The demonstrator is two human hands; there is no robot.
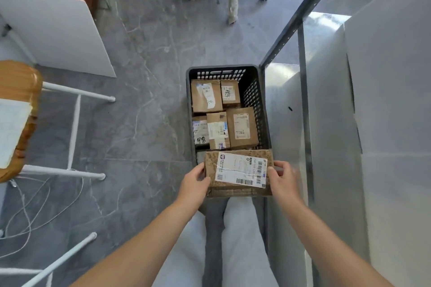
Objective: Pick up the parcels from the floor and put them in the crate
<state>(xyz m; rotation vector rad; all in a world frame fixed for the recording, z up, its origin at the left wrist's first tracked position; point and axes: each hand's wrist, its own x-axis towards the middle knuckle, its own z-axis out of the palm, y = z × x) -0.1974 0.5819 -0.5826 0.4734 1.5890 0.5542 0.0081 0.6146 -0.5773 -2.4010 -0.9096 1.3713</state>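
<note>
Grey marbled floor (144,77) spreads to the left of the hands and beyond them; no loose parcels show on it, so this may be one of the last. A metal rack (303,91) stands just right of the right hand.

The dark slatted crate (251,81) sits on the floor straight ahead of both hands, its near end hidden under what they carry. Inside, beyond the fingertips, lie at least five brown boxes (242,127) packed flat, labels up, covering most of the bottom that is in view.

The parcel (238,173), a flat cardboard carton with a white barcode label, is held over the crate's near end. Its long axis runs side to side, across the crate's length, and it spans almost the full width of the crate.

The left hand (194,185) clamps the left short edge, thumb on top; the right hand (283,178) clamps the right edge likewise. Both are equally near, so I judge the lowering a two-handed move, straight down at the near end.
</note>
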